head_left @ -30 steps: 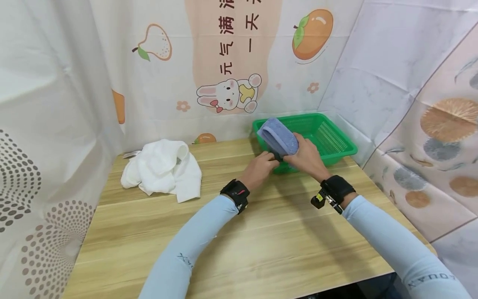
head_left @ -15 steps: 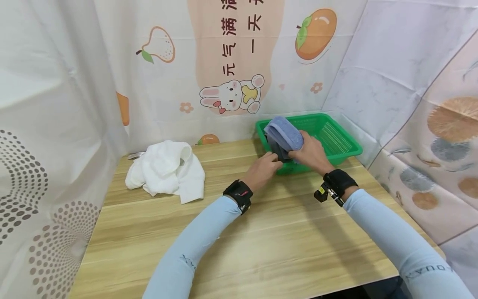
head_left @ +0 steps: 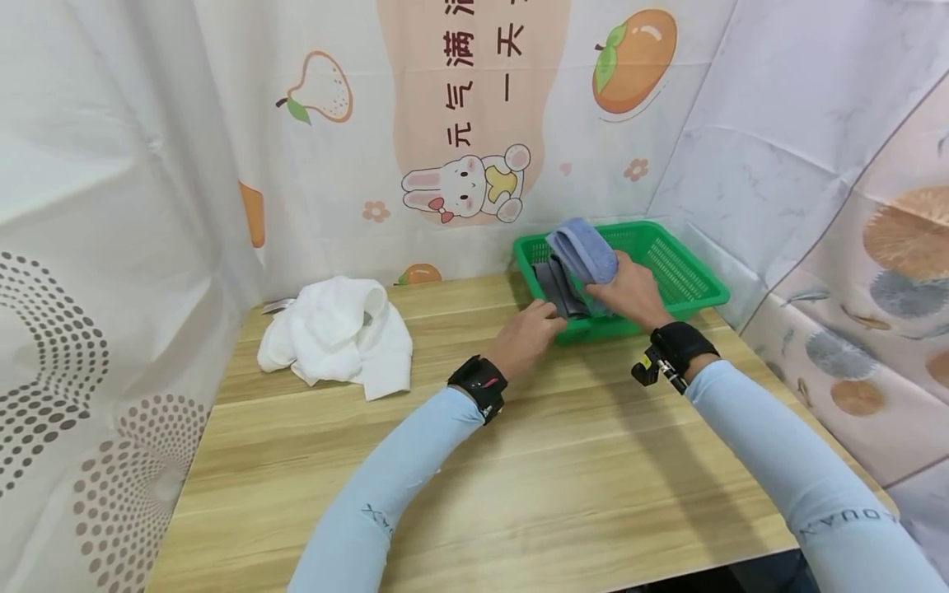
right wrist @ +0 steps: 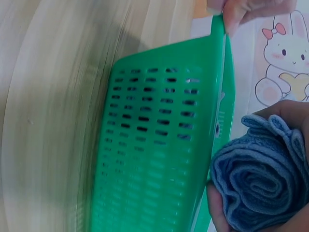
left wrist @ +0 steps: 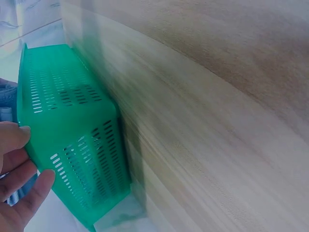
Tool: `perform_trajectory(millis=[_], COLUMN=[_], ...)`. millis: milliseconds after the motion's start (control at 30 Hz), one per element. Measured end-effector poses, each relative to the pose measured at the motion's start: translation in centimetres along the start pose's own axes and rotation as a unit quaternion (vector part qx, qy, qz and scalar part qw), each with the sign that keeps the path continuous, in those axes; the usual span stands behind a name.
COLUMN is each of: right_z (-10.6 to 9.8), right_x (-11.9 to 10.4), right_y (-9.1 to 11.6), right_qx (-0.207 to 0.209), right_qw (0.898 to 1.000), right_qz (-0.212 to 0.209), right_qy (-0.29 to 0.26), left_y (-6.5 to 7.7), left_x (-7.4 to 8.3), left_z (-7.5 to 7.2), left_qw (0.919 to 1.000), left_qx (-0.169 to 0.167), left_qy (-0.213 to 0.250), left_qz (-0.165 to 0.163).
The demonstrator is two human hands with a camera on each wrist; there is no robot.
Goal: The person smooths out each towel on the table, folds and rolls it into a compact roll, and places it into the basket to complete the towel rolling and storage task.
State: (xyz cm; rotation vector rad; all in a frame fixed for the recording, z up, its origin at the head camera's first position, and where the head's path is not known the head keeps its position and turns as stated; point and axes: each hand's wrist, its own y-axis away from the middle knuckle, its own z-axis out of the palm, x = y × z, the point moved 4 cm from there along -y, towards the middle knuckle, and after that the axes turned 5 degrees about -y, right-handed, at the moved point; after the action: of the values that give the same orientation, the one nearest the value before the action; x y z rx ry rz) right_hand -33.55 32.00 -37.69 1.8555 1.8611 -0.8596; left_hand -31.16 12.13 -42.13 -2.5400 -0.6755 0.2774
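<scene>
My right hand (head_left: 633,292) grips a rolled blue towel (head_left: 583,251) and holds it tilted above the left part of the green basket (head_left: 693,305). The right wrist view shows the spiral end of this towel (right wrist: 258,186), close beside the basket rim. My left hand (head_left: 522,338) is at the basket's near-left corner. In the left wrist view its thumb lies outside the basket wall (left wrist: 72,121) and its fingers reach over the rim, pinching it. A dark grey folded cloth (head_left: 558,288) lies inside the basket along its left side.
A crumpled white towel (head_left: 334,333) lies on the left of the wooden table (head_left: 474,494). Printed curtains (head_left: 334,165) stand behind the table and along both sides. The basket is near the back right corner.
The blue towel has moved slightly right in my right hand, uncovering the grey cloth in the basket. My left hand has shifted slightly right along with the view.
</scene>
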Motion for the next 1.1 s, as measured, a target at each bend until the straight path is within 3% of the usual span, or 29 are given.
perform_trajectory(millis=[500,700,1100], right_z=[0.2,0.2,0.2], right_x=[1.3,1.9,3.1], right_y=[-1.0,-1.5,-2.2], right_qx=[-0.008,0.005,0.009], right_qw=[1.0,0.999,0.999], right_qz=[0.024,0.032,0.037], right_qy=[-0.007,0.001,0.018], left_y=[-0.3,-0.5,-0.3], left_x=[-0.3,-0.2,-0.5], left_z=[-0.1,0.2,0.0], left_qw=[0.9992,0.9994,0.9995], left_qx=[-0.034,-0.026,-0.015], left_qy=[-0.014,-0.022,-0.012], left_qz=[-0.015,-0.007,-0.024])
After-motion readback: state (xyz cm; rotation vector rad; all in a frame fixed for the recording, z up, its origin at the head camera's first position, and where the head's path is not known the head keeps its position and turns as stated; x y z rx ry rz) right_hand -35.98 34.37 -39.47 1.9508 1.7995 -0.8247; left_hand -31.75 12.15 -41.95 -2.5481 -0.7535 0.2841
